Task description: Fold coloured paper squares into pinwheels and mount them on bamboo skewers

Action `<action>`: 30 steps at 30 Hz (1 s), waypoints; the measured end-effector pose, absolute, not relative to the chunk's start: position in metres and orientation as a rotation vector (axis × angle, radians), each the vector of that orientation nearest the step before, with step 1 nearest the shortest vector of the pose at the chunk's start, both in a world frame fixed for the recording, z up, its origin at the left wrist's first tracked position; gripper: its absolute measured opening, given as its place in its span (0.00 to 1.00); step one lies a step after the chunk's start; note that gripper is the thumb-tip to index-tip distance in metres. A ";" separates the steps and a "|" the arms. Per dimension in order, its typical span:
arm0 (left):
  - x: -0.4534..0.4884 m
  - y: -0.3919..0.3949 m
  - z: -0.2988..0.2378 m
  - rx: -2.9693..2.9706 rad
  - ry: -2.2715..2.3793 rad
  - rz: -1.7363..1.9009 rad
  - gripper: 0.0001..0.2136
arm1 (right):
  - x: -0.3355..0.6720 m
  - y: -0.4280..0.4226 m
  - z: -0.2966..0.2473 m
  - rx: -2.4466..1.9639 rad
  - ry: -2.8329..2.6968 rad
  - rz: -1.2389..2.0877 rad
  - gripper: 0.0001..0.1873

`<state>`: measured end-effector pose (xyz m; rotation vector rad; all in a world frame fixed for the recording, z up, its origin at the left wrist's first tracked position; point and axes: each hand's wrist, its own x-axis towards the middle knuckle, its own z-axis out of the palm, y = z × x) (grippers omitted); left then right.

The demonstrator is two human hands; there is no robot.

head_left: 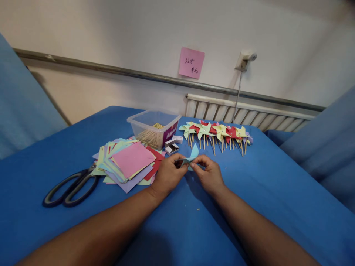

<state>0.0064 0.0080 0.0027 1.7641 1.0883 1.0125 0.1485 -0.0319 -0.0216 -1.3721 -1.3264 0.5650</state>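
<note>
Between my two hands is a light blue paper pinwheel [195, 150], held a little above the blue table, with one of its blades pointing up. My left hand [171, 171] pinches it from the left, fingers closed at its middle. From the other side my right hand [208, 172] grips its right edge between thumb and fingers. Fingers hide most of the pinwheel's centre. Just beyond my left hand sits a small open box [172, 149] with little metal pieces inside. A stack of coloured paper squares [134, 157] lies left of my left hand.
Black-handled scissors [72, 187] lie at the left, blades under the paper. A clear plastic tub [133, 125] of thin sticks stands behind. Finished pinwheels [216, 131] on sticks lie in a row at the back right. A radiator [210, 109] and metal rail [138, 75] run along the wall.
</note>
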 end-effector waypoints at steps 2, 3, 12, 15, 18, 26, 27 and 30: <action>0.007 0.007 0.004 1.766 1.091 1.013 0.04 | 0.148 -0.033 -0.021 -1.368 -1.335 0.570 0.06; 0.007 0.007 0.004 1.765 1.089 1.016 0.04 | 0.147 -0.033 -0.020 -1.363 -1.338 0.559 0.06; 0.007 0.007 0.006 1.762 1.088 0.997 0.05 | 0.146 -0.032 -0.023 -1.334 -1.255 0.542 0.08; 0.008 0.007 0.005 1.749 1.082 0.991 0.05 | 0.144 -0.031 -0.024 -1.232 -1.193 0.608 0.24; 0.007 0.007 0.004 1.758 1.084 0.996 0.05 | 0.143 -0.029 -0.024 -1.132 -1.120 0.750 0.34; 0.007 0.007 0.002 1.750 1.082 0.977 0.05 | 0.145 -0.024 -0.024 -1.079 -1.034 0.982 0.11; 0.007 0.007 0.002 1.750 1.076 0.974 0.05 | 0.145 -0.025 -0.023 -1.079 -1.034 0.982 0.11; 0.007 0.007 0.001 1.740 1.061 0.968 0.05 | 0.145 -0.027 -0.021 -1.101 -1.071 0.961 0.10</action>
